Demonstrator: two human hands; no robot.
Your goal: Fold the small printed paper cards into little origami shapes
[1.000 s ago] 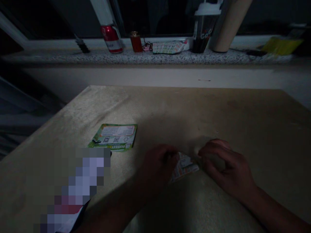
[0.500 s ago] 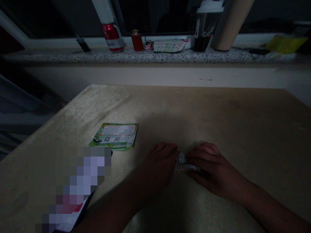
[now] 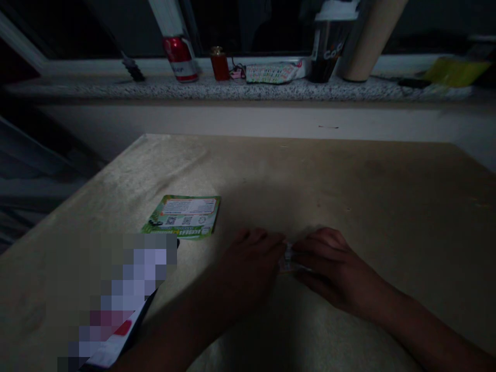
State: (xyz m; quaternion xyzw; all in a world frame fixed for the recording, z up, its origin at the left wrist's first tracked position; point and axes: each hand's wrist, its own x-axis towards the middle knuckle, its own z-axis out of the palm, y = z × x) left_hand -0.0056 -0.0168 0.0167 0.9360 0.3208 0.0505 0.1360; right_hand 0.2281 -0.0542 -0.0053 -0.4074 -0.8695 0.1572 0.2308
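Observation:
Between my two hands, low on the table, shows a narrow strip of a small printed sheet (image 3: 287, 258); whether it is paper or a wrapper I cannot tell. My left hand (image 3: 251, 266) covers its left end with the fingers curled over it. On the other side my right hand (image 3: 329, 263) holds the sheet, thumb below and fingers pressed together on top. Most of the sheet is hidden under the fingers. Beyond my left wrist lies a flat green printed packet or card (image 3: 186, 214) with small square codes on it.
A long object (image 3: 132, 305), mostly blurred out, lies left of my left forearm on the table (image 3: 349, 175). On the stone windowsill (image 3: 217, 93) stand a red can (image 3: 180, 59), a small red bottle (image 3: 220, 64), a crumpled wrapper (image 3: 273, 73), a lidded cup (image 3: 327, 46) and a brown tube (image 3: 372, 41).
My right hand has shifted slightly left, closer to my left hand. Less of the printed sheet shows between them. The green packet or card lies where it was.

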